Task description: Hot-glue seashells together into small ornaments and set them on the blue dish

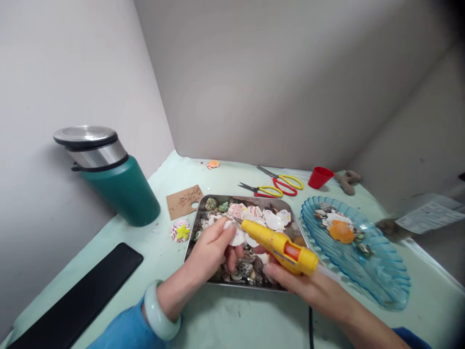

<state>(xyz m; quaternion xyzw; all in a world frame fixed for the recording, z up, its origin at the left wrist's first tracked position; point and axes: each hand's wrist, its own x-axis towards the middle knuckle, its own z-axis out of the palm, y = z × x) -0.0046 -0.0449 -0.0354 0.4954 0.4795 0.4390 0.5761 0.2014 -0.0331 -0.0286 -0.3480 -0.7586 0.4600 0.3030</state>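
One white shell [238, 236] is pinched in the left hand [214, 242] while the right hand [290, 277] grips a glue gun [274, 241], its nozzle [238, 220] near the left fingertips; beneath both hands lies a tray [247, 286] of shells [245, 270].

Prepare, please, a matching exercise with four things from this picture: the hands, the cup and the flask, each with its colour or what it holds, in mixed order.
Column 1
1. Left hand
2. Right hand
3. Cup
4. Flask

Column 2
A. holds a yellow glue gun
B. green, with a metal lid
C. holds a white shell
D. red

Right pairs: 1-C, 2-A, 3-D, 4-B
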